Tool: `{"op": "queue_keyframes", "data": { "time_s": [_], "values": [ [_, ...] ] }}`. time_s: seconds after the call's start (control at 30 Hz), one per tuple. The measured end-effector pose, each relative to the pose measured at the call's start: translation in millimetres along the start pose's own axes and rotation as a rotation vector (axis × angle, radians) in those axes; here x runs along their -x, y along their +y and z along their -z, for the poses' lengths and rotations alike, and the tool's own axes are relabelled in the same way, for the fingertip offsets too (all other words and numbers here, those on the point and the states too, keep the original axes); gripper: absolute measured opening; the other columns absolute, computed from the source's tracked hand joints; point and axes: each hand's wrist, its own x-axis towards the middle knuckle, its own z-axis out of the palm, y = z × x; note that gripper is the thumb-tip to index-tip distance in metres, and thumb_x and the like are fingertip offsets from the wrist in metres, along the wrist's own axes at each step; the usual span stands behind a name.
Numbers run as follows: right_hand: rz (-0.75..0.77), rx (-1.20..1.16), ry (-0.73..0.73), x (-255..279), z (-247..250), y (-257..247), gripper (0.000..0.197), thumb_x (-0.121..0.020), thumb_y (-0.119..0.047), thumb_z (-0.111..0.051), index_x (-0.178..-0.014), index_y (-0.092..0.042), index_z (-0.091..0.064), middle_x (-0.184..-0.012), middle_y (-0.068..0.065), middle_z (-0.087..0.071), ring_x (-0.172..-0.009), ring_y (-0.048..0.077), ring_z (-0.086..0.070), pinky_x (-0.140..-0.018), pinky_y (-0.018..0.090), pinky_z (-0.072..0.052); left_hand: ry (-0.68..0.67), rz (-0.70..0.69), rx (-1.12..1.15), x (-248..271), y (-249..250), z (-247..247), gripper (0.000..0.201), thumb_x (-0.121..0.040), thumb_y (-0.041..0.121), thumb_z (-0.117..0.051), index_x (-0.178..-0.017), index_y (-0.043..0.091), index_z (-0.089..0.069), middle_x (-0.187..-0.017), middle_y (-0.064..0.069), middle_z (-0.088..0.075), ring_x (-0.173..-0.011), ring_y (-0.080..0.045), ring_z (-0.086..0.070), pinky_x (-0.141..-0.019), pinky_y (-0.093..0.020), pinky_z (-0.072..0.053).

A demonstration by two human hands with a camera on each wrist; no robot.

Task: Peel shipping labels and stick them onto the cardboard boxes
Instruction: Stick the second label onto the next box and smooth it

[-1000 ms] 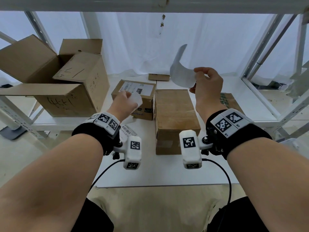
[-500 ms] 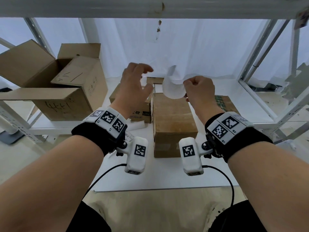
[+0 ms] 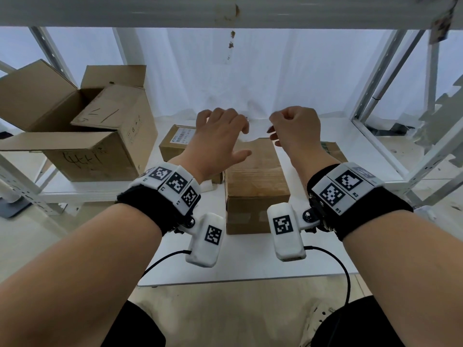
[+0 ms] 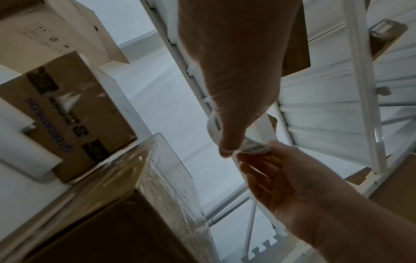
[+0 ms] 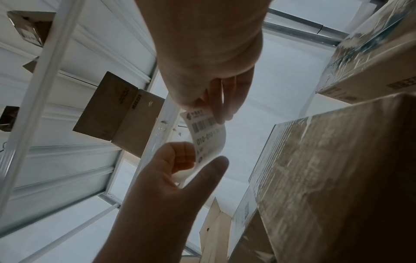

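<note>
A white shipping label (image 5: pixel 208 140) with a barcode hangs curled in the air between my two hands. My right hand (image 3: pixel 293 126) pinches its top end between thumb and fingers. My left hand (image 3: pixel 218 136) holds the lower end, curled fingers behind it and the thumb in front, as the right wrist view shows. Both hands hover over the far end of a long brown taped cardboard box (image 3: pixel 255 179) in the middle of the white shelf (image 3: pixel 250 266). In the head view the label (image 3: pixel 254 136) is a small white patch between the hands.
A smaller box (image 3: pixel 175 144) bearing a label stands left of the long box, partly behind my left hand. A big open carton (image 3: pixel 100 136) fills the left side. A flat box (image 3: pixel 330 151) lies at the right. White paper scraps (image 3: pixel 208 186) lie by the small box. Shelf posts (image 3: pixel 370 91) stand at the right.
My left hand rose from the small box and took the label's free end. My right hand came down and toward the middle with the label, which now curls between both hands.
</note>
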Motion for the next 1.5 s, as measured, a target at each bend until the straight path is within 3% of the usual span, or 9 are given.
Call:
{"op": "queue_keyframes", "data": {
  "time_s": [0.23,0.33,0.43,0.53,0.67,0.73,0.9,1.4,1.5],
  "values": [
    [0.002,-0.055,-0.012,1.0,2.8,-0.4,0.019,-0.086,-0.020,-0.052,-0.070,-0.016,-0.063,-0.066,-0.001,-0.069,-0.062,0.021,-0.065,-0.071,0.044,-0.058,0.102,0.127,0.072,-1.2,1.4,0.9,0.009,-0.091,0.027,-0.053,-0.094,0.019,-0.056,-0.096,0.004,-0.061,-0.100,-0.018,-0.056,-0.105,-0.040,-0.013],
    [0.029,-0.095,0.023,0.0,2.0,3.1,0.023,-0.091,-0.023,-0.049,-0.110,-0.022,-0.063,-0.067,-0.006,-0.062,-0.060,0.011,-0.056,-0.073,0.039,-0.056,0.051,0.251,0.237,-2.9,1.1,2.6,0.011,-0.093,0.030,-0.049,-0.095,0.020,-0.053,-0.092,0.009,-0.059,-0.091,-0.012,-0.058,-0.103,-0.036,-0.020],
    [0.002,-0.096,-0.001,-4.6,0.6,6.6,0.039,-0.093,-0.028,-0.050,-0.132,-0.023,-0.051,-0.076,-0.008,-0.052,-0.073,0.006,-0.053,-0.085,0.037,-0.054,-0.009,0.461,0.686,-3.9,1.6,9.3,0.019,-0.094,0.028,-0.053,-0.104,0.012,-0.054,-0.103,0.003,-0.065,-0.076,-0.002,-0.061,-0.071,-0.007,-0.044],
    [-0.206,-0.099,-0.157,-9.5,-1.5,14.0,0.049,-0.090,-0.045,-0.054,-0.119,-0.006,-0.059,-0.095,0.001,-0.056,-0.091,0.016,-0.055,-0.093,0.037,-0.048,-0.022,0.584,1.097,-4.7,0.0,10.3,0.017,-0.094,0.018,-0.054,-0.105,0.004,-0.054,-0.105,-0.004,-0.066,-0.062,0.008,-0.062,-0.052,-0.004,-0.042],
    [-0.381,-0.272,-0.354,-6.4,-0.6,21.1,0.033,-0.085,-0.046,-0.062,-0.080,-0.014,-0.065,-0.079,0.001,-0.068,-0.083,0.018,-0.061,-0.091,0.035,-0.046,-0.087,0.698,1.484,-7.4,0.4,6.8,0.005,-0.092,0.011,-0.057,-0.089,0.015,-0.055,-0.091,-0.005,-0.068,-0.081,-0.017,-0.063,-0.082,-0.032,-0.046],
    [-0.389,-0.395,-0.341,-7.7,0.9,21.6,0.022,-0.086,-0.034,-0.064,-0.077,-0.015,-0.065,-0.068,-0.002,-0.069,-0.075,0.017,-0.063,-0.084,0.033,-0.051,-0.124,0.734,1.572,-7.7,0.7,2.9,0.008,-0.092,0.010,-0.056,-0.086,0.017,-0.057,-0.089,-0.003,-0.069,-0.078,-0.018,-0.064,-0.083,-0.036,-0.049],
    [-0.394,-0.528,-0.334,-9.4,2.4,23.1,0.004,-0.089,-0.012,-0.062,-0.093,-0.012,-0.062,-0.079,0.004,-0.068,-0.069,0.017,-0.065,-0.060,0.028,-0.053,-0.216,0.812,1.626,-7.8,0.1,-8.9,0.006,-0.091,0.011,-0.057,-0.090,0.017,-0.059,-0.094,-0.005,-0.069,-0.080,-0.020,-0.065,-0.082,-0.037,-0.052],
    [-0.457,-0.261,-0.330,-9.8,-2.3,36.5,0.023,-0.087,-0.002,-0.062,-0.105,-0.010,-0.050,-0.090,0.009,-0.066,-0.069,0.018,-0.063,-0.060,0.028,-0.056,-0.275,0.978,1.305,-13.0,4.3,-25.9,0.018,-0.088,0.012,-0.063,-0.102,0.008,-0.053,-0.088,-0.009,-0.068,-0.071,-0.017,-0.067,-0.051,-0.025,-0.057],
    [-0.432,-0.187,-0.324,-9.9,-3.1,37.8,0.026,-0.087,-0.003,-0.063,-0.111,-0.007,-0.052,-0.097,0.010,-0.067,-0.070,0.018,-0.064,-0.065,0.030,-0.058,-0.255,0.968,1.262,-14.0,5.6,-26.9,0.018,-0.089,0.011,-0.062,-0.103,0.008,-0.052,-0.088,-0.009,-0.068,-0.069,-0.017,-0.067,-0.059,-0.028,-0.060]
  ]
}}
